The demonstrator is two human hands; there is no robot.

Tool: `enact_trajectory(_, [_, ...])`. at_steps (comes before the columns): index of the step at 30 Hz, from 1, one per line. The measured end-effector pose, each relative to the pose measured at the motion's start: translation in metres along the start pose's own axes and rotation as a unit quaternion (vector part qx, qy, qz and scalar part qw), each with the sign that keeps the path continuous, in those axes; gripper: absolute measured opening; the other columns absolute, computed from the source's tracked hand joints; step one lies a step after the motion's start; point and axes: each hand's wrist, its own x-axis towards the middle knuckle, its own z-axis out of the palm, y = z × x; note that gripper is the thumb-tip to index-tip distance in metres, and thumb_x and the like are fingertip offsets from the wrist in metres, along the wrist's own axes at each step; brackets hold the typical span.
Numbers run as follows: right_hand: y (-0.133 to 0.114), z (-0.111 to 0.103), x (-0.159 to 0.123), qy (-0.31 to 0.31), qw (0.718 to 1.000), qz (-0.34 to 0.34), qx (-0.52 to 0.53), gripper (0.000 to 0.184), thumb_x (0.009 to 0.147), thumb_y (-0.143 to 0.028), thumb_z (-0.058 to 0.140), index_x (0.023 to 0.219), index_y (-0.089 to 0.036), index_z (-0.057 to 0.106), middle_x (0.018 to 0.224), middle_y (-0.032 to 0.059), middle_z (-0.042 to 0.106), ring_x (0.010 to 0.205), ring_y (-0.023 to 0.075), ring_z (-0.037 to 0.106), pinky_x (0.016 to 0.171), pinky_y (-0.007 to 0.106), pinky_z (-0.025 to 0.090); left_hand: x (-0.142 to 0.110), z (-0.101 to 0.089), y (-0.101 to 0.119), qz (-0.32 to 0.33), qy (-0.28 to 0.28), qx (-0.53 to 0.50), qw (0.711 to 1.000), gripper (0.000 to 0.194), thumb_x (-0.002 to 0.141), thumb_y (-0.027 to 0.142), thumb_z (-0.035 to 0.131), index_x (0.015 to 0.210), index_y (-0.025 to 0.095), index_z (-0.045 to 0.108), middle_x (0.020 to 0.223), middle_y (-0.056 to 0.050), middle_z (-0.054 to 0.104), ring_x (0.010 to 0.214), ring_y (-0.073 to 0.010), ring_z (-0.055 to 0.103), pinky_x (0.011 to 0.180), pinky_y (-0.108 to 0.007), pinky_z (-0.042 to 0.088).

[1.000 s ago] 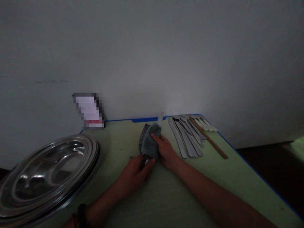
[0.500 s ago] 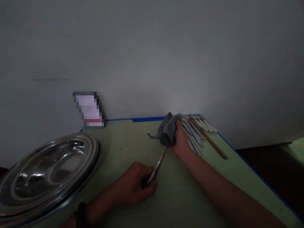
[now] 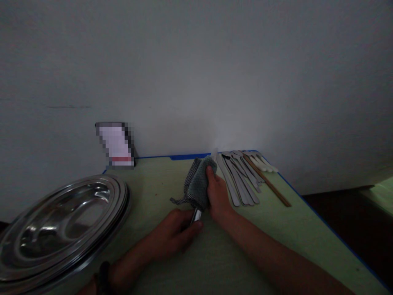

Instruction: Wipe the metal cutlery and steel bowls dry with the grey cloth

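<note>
My left hand [image 3: 176,233] is closed round the handle end of a metal piece of cutlery [image 3: 197,215]. A grey-green cloth [image 3: 200,184] with a dark checked side is wrapped about the upper part of it, and my right hand [image 3: 219,196] grips this cloth. A pale blurred tip shows just past the top of the cloth; the cutlery's kind is hidden. Just right of my right hand lie several metal utensils [image 3: 242,186], their handles toward me. Brown chopsticks [image 3: 270,182] and white spoons [image 3: 265,164] lie beyond them.
Stacked oval steel divided trays [image 3: 118,192] stand on the left of the pale green table [image 3: 153,180], which has a blue edge. A blurred-out phone-like device [image 3: 115,143] leans on the grey wall [image 3: 190,73] behind. The table's right edge drops to a dark floor.
My right hand and the cloth have slid down the cutlery toward my left hand, leaving less of the handle showing. More of the laid-out utensils is now uncovered.
</note>
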Motion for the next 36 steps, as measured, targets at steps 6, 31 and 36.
enact_trajectory(6, [-0.043,-0.012,0.024,0.099,0.987,-0.046,0.120,0.041,0.075,-0.056,0.053,0.082,-0.016,0.063,0.074,0.0019,0.065,0.065,0.0132,0.059,0.056,0.025,0.045,-0.002,-0.001,0.000,0.017,-0.026,0.095,0.995,0.033,0.090,0.038,0.037,0.077,0.014,0.055,0.061,0.004,0.044,0.053,-0.0089,0.039,0.050,-0.021,0.031])
enact_trajectory(31, [0.011,0.000,0.008,-0.038,0.989,-0.081,-0.119,0.046,0.077,-0.059,0.045,0.057,-0.018,0.051,0.054,-0.0019,0.050,0.055,0.0124,0.044,0.052,0.025,0.033,0.006,0.009,-0.003,-0.027,0.101,0.131,0.986,0.033,0.087,0.040,0.038,0.065,0.017,0.048,0.059,0.002,0.047,0.055,-0.0115,0.042,0.052,-0.024,0.035])
enact_trajectory(36, [0.014,0.006,0.023,-0.033,0.991,-0.083,-0.099,0.048,0.075,-0.061,0.045,0.058,-0.017,0.054,0.056,-0.0005,0.053,0.056,0.0124,0.045,0.051,0.025,0.033,0.007,0.009,-0.003,-0.049,0.127,0.038,0.990,0.034,0.090,0.044,0.035,0.069,0.018,0.044,0.055,0.005,0.045,0.050,-0.0105,0.042,0.048,-0.022,0.033])
